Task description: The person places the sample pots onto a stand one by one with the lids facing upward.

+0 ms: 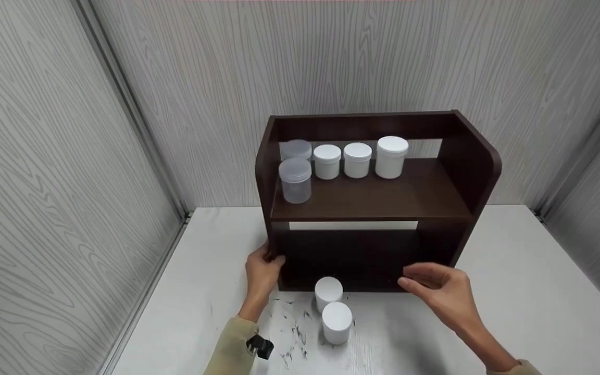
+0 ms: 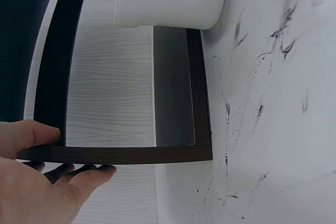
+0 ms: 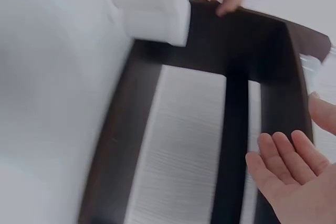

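My left hand (image 1: 262,273) grips the left side panel (image 2: 131,155) of a dark brown two-tier shelf (image 1: 383,203). In the left wrist view the thumb lies on the panel's inner side and the fingers on its outer side. My right hand (image 1: 443,297) is held before the lower right of the shelf, holding nothing. Its fingers (image 3: 283,156) are loosely bent, with the thumb apart from them. Two white lidded jars, a rear one (image 1: 328,292) and a front one (image 1: 337,323), stand on the table before the shelf, between my hands.
Along the upper tier stand two translucent jars (image 1: 296,182) at the left, then two small white jars (image 1: 327,161) and a taller white jar (image 1: 391,157). Dark scuffs mark the white table (image 1: 206,312). Wood-grain panels (image 1: 331,62) enclose the back and sides.
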Available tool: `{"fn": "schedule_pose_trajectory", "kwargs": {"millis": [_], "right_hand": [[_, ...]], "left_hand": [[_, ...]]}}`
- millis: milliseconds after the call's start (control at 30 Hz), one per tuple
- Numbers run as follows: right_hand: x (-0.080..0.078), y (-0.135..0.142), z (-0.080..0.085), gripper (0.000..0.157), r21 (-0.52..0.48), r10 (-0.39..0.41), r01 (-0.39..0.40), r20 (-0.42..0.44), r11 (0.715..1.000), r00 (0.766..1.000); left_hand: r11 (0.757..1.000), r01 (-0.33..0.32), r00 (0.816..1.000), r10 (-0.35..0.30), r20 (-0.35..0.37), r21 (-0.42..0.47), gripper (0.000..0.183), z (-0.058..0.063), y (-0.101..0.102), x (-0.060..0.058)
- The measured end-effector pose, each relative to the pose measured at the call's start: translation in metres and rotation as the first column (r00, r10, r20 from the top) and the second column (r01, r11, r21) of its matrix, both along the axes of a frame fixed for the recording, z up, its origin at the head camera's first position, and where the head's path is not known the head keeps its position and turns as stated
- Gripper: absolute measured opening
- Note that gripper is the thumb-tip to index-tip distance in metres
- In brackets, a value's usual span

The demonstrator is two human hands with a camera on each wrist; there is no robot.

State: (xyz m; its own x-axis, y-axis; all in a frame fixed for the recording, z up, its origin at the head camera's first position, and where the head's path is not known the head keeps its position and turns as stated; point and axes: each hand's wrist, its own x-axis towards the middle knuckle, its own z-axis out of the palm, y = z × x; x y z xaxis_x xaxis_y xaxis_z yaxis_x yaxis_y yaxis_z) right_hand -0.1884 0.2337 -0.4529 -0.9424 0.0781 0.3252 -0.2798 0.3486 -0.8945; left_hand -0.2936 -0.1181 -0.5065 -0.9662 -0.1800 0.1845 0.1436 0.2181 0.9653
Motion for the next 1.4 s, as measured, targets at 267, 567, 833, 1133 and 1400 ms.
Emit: {"fn": "schedule_pose_trajectory", "kwargs": {"millis": [267, 567, 833, 1133, 1400], "right_hand": [[0.005, -0.019, -0.035, 0.026, 0.002, 0.104, -0.105, 0.136, 0.994, 0.985], [0.003, -0.048, -0.066, 0.047, 0.019, 0.277, -0.286, 0.194, 0.958, 0.941], [-0.004, -0.061, -0.082, 0.060, 0.025, 0.341, -0.351, 0.178, 0.936, 0.923], [-0.010, -0.069, -0.089, 0.065, -0.004, 0.377, -0.380, 0.143, 0.925, 0.915], [-0.012, -0.074, -0.091, 0.066, 0.002, 0.371, -0.376, 0.151, 0.927, 0.916]], "left_hand": [[1.000, 0.007, 1.000, -0.007, -0.007, 0.009, 0.058, 0.001, 0.000, -0.002], [1.000, 0.010, 1.000, -0.010, 0.006, -0.005, 0.060, 0.002, -0.001, -0.003], [0.999, 0.049, 0.999, -0.049, -0.015, -0.019, 0.059, -0.001, -0.001, -0.003], [0.999, 0.032, 0.999, -0.032, -0.032, -0.024, 0.054, -0.002, -0.001, -0.003], [0.999, 0.035, 0.998, -0.035, -0.051, -0.014, 0.052, -0.005, 0.000, -0.002]]}}
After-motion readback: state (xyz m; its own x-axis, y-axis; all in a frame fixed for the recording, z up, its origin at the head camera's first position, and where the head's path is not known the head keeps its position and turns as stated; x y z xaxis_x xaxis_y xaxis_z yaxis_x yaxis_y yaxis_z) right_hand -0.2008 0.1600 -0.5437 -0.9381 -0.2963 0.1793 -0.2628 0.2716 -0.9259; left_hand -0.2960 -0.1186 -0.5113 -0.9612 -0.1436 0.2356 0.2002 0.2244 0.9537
